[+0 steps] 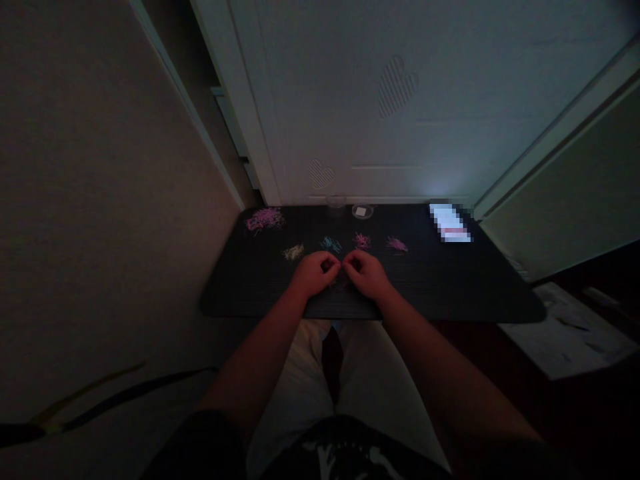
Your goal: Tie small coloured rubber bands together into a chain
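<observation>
My left hand (314, 273) and my right hand (368, 273) meet over the middle of the black table (430, 287), thumb and forefinger pinched on each. Whatever lies between the fingertips is too small and dark to name. Just below them a faint reddish cluster (339, 283) shows on the tabletop. Beyond my hands lie small heaps of thin strand-like pieces: a pale yellow heap (293, 252), a blue heap (331, 245), a pink heap (362, 241) and a purple heap (397, 245).
At the far left corner is a larger mixed pink-purple heap (265, 219). Along the back edge stand a clear container (336, 204) and a round clear lid (363, 211) with a white square. A lit, blurred phone-like screen (450, 223) is at right. A white door (340, 100) rises behind.
</observation>
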`<state>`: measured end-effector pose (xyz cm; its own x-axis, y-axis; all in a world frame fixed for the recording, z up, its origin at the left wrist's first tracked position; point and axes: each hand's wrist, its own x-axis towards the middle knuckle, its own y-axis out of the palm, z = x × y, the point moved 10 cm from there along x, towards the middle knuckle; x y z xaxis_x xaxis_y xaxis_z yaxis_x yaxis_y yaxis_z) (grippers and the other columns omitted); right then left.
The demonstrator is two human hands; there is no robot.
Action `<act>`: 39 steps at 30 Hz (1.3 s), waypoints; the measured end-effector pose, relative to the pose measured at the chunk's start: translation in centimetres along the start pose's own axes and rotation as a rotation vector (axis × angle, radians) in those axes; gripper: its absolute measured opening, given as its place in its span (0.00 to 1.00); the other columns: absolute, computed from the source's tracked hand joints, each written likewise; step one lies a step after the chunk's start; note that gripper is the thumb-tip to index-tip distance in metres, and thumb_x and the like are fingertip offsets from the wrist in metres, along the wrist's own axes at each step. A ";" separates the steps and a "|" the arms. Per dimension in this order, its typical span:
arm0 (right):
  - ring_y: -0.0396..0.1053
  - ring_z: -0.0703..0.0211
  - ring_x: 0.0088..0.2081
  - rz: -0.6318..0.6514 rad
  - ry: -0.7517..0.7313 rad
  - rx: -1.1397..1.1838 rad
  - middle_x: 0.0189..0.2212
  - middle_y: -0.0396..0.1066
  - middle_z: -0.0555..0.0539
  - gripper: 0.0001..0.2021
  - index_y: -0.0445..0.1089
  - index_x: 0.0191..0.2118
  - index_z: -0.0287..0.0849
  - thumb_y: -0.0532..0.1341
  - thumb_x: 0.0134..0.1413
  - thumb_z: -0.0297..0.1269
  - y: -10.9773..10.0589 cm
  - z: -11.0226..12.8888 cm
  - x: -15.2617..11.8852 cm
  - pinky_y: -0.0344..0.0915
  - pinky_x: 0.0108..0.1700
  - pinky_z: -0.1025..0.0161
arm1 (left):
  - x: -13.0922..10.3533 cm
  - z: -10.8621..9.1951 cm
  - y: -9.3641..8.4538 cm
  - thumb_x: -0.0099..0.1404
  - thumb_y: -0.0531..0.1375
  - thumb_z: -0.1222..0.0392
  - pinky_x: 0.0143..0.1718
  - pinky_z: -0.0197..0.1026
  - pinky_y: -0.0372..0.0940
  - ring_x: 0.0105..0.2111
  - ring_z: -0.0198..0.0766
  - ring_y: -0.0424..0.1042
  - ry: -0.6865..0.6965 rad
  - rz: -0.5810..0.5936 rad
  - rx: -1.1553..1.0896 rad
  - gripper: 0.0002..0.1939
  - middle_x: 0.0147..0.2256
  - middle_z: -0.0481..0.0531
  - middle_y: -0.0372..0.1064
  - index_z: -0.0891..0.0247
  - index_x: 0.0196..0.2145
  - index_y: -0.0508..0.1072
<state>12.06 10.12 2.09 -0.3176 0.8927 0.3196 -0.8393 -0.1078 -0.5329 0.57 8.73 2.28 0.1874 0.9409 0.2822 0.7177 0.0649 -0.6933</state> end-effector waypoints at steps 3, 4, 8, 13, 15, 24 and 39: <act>0.61 0.64 0.25 -0.012 0.000 0.009 0.23 0.64 0.51 0.03 0.66 0.28 0.42 0.56 0.49 0.33 -0.1 0.0 -0.1 0.57 0.28 0.66 | 0.0 0.0 0.0 0.60 0.56 0.57 0.31 0.36 0.61 0.30 0.34 0.68 0.001 -0.004 0.000 0.09 0.29 0.50 0.71 0.64 0.30 0.72; 0.61 0.64 0.25 -0.016 -0.001 0.009 0.23 0.64 0.51 0.03 0.65 0.28 0.42 0.56 0.49 0.33 -0.1 0.0 -0.1 0.57 0.28 0.66 | 0.0 0.0 0.0 0.60 0.56 0.57 0.31 0.36 0.61 0.30 0.34 0.68 0.000 -0.004 -0.001 0.09 0.30 0.50 0.71 0.64 0.30 0.73; 0.61 0.63 0.25 -0.055 0.017 0.005 0.23 0.64 0.51 0.03 0.65 0.27 0.42 0.56 0.48 0.33 -0.6 -0.2 -0.1 0.57 0.28 0.65 | 0.0 0.1 0.0 0.59 0.57 0.58 0.32 0.36 0.62 0.31 0.35 0.68 -0.016 0.003 -0.011 0.08 0.30 0.50 0.72 0.64 0.31 0.73; 0.61 0.63 0.25 -0.079 0.037 0.027 0.23 0.64 0.51 0.03 0.65 0.27 0.42 0.56 0.48 0.34 -0.9 -0.8 -0.1 0.57 0.28 0.65 | 0.0 0.2 -0.3 0.59 0.57 0.58 0.34 0.37 0.63 0.30 0.34 0.69 -0.013 -0.028 -0.032 0.08 0.30 0.50 0.72 0.64 0.30 0.72; 0.61 0.63 0.25 -0.051 0.026 0.042 0.23 0.64 0.51 0.03 0.65 0.28 0.42 0.56 0.48 0.34 -0.6 -0.7 -0.1 0.57 0.28 0.65 | -0.1 0.2 -0.6 0.59 0.58 0.58 0.34 0.37 0.64 0.31 0.34 0.69 -0.006 -0.054 -0.052 0.08 0.32 0.51 0.72 0.64 0.33 0.73; 0.60 0.64 0.24 -0.011 -0.001 0.041 0.23 0.64 0.51 0.03 0.65 0.27 0.42 0.57 0.48 0.33 -0.2 0.0 -0.1 0.57 0.27 0.66 | 0.0 0.1 0.2 0.60 0.57 0.58 0.34 0.37 0.63 0.32 0.35 0.69 -0.007 0.007 -0.023 0.09 0.32 0.51 0.73 0.64 0.33 0.74; 0.62 0.63 0.26 -0.053 -0.004 0.091 0.24 0.64 0.51 0.03 0.65 0.30 0.42 0.57 0.48 0.34 -0.7 -0.2 -0.1 0.58 0.29 0.65 | 0.0 0.2 -0.1 0.59 0.57 0.59 0.31 0.35 0.61 0.29 0.33 0.68 0.014 -0.009 -0.018 0.07 0.30 0.49 0.72 0.64 0.31 0.73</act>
<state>12.77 10.15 2.29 -0.2729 0.8966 0.3487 -0.8918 -0.0997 -0.4413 0.42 8.80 2.24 0.1897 0.9356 0.2978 0.7317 0.0676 -0.6783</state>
